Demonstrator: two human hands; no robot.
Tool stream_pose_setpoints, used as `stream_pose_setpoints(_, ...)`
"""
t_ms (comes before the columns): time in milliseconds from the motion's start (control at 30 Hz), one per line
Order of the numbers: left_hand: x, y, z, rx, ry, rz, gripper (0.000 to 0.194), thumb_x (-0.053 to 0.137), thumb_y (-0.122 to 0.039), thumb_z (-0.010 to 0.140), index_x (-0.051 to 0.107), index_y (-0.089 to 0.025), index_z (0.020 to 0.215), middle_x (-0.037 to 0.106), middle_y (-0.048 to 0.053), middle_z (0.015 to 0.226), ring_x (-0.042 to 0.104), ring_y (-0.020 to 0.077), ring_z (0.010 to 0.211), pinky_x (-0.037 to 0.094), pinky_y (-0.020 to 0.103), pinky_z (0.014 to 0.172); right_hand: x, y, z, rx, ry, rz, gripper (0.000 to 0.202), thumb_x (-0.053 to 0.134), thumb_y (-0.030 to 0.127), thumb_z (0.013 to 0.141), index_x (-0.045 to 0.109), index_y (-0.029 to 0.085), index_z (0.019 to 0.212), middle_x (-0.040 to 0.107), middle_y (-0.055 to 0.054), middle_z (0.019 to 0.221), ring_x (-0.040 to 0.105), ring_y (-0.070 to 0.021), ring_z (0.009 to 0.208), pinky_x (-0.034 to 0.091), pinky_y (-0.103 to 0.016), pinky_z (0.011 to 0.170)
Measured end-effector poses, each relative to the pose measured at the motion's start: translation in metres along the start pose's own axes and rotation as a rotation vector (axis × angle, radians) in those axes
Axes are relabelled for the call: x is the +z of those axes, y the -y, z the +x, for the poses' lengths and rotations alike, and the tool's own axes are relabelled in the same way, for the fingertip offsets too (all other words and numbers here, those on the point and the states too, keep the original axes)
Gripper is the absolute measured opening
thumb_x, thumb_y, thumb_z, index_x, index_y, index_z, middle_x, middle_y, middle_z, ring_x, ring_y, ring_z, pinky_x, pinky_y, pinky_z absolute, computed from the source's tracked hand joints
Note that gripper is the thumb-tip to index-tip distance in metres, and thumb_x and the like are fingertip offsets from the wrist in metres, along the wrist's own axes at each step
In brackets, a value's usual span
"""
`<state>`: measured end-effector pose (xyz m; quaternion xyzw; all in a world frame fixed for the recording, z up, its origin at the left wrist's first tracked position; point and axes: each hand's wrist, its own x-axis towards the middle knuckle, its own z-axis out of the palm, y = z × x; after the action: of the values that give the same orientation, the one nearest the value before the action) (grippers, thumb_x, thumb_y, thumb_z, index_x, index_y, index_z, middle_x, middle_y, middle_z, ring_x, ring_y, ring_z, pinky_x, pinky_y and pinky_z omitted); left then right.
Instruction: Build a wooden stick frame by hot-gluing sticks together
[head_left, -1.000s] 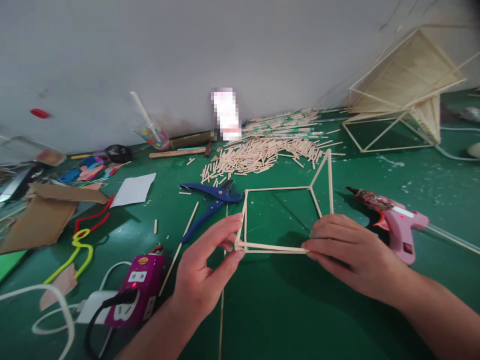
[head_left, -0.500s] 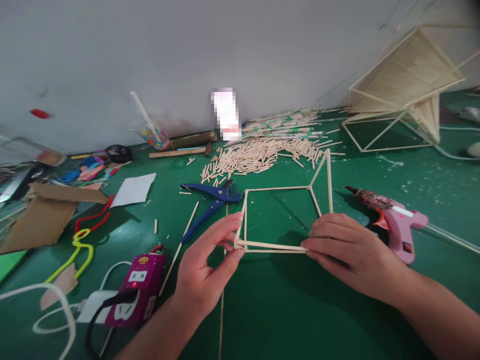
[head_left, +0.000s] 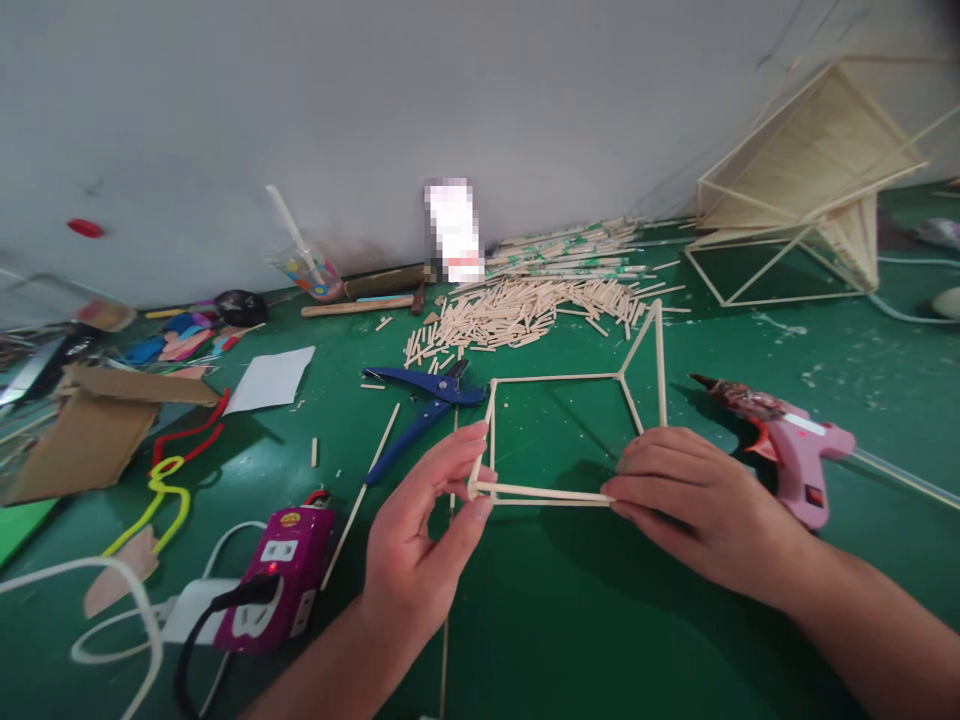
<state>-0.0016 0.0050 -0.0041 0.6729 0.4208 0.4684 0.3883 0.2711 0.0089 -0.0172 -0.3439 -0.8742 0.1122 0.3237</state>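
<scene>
A frame of thin wooden sticks stands over the green table, a square with a triangle rising at its right end. My left hand has its fingers closed about the near left corner, where several sticks meet. At the near right corner my right hand pinches the stick ends, its fingers hiding that joint. Right of this hand lies a pink glue gun, nozzle pointing left. Blue cutting pliers rest just beyond my left hand.
A heap of short sticks lies at the back, below a blurred bright phone. Back right stands a larger stick structure. A purple power strip with cables occupies the near left, cardboard farther left. A hammer lies near the wall.
My left hand has shifted very slightly to the right at the frame's corner. My right hand and the stick frame look nearly unchanged.
</scene>
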Motion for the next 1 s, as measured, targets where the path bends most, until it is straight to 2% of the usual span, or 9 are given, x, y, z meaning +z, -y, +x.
stream_pose_setpoints(167,0.003,-0.002,0.001,-0.007,-0.01,0.025,0.041,0.06,-0.011,0.087,0.056,-0.029,0.125,0.058,0.005,0.13,0.064,0.0166,0.1,0.053,0.027,0.084,0.001,0.0,0.0,0.001,-0.006,0.004,0.018,0.06,0.009,0.084,0.065,0.018,0.098,0.067,-0.005,0.087,0.059,-0.019,0.086,0.046,-0.037,0.079)
stream_pose_setpoints(333,0.004,-0.006,0.003,-0.009,0.026,-0.025,0.036,0.061,-0.013,0.086,0.059,-0.027,0.119,0.056,0.007,0.131,0.063,0.0199,0.104,0.053,0.032,0.088,0.001,0.001,0.0,0.004,-0.005,0.003,0.017,0.06,0.008,0.084,0.065,0.017,0.098,0.067,-0.005,0.086,0.059,-0.0186,0.086,0.046,-0.037,0.079)
stream_pose_setpoints(467,0.007,-0.008,0.007,-0.019,0.035,-0.077,0.035,0.062,-0.017,0.085,0.06,-0.025,0.119,0.056,0.009,0.129,0.063,0.0199,0.098,0.053,0.034,0.087,0.001,0.0,0.0,0.009,-0.002,-0.002,0.017,0.06,0.01,0.085,0.065,0.018,0.098,0.068,-0.005,0.086,0.059,-0.0186,0.085,0.046,-0.037,0.079)
stream_pose_setpoints(667,0.012,-0.012,0.016,-0.11,0.046,-0.195,0.016,0.066,-0.016,0.082,0.067,-0.021,0.097,0.059,0.01,0.122,0.061,0.0214,0.103,0.051,0.031,0.085,0.001,-0.001,0.0,0.005,-0.016,-0.003,0.016,0.059,0.011,0.085,0.066,0.019,0.097,0.069,-0.005,0.086,0.062,-0.0185,0.085,0.048,-0.037,0.079)
stream_pose_setpoints(767,0.014,-0.013,0.02,-0.132,0.052,-0.243,0.009,0.067,-0.015,0.08,0.067,-0.02,0.088,0.061,0.009,0.118,0.063,0.0199,0.097,0.052,0.032,0.082,0.002,-0.002,-0.001,0.008,-0.014,-0.007,0.016,0.059,0.011,0.085,0.066,0.019,0.096,0.069,-0.005,0.086,0.062,-0.0188,0.085,0.048,-0.037,0.078)
stream_pose_setpoints(900,0.015,-0.013,0.021,-0.131,0.07,-0.291,0.008,0.066,-0.012,0.081,0.065,-0.019,0.083,0.061,0.007,0.116,0.064,0.0164,0.089,0.051,0.033,0.084,0.002,-0.002,-0.001,0.004,-0.009,0.008,0.018,0.06,0.009,0.084,0.066,0.018,0.098,0.069,-0.006,0.087,0.061,-0.0192,0.086,0.047,-0.037,0.079)
stream_pose_setpoints(1000,0.015,-0.012,0.021,-0.129,0.078,-0.3,0.008,0.065,-0.011,0.082,0.065,-0.019,0.083,0.06,0.007,0.118,0.063,0.0199,0.099,0.051,0.035,0.086,0.002,-0.002,0.0,0.01,-0.008,0.031,0.017,0.06,0.009,0.084,0.065,0.018,0.098,0.069,-0.005,0.086,0.061,-0.0191,0.085,0.047,-0.037,0.078)
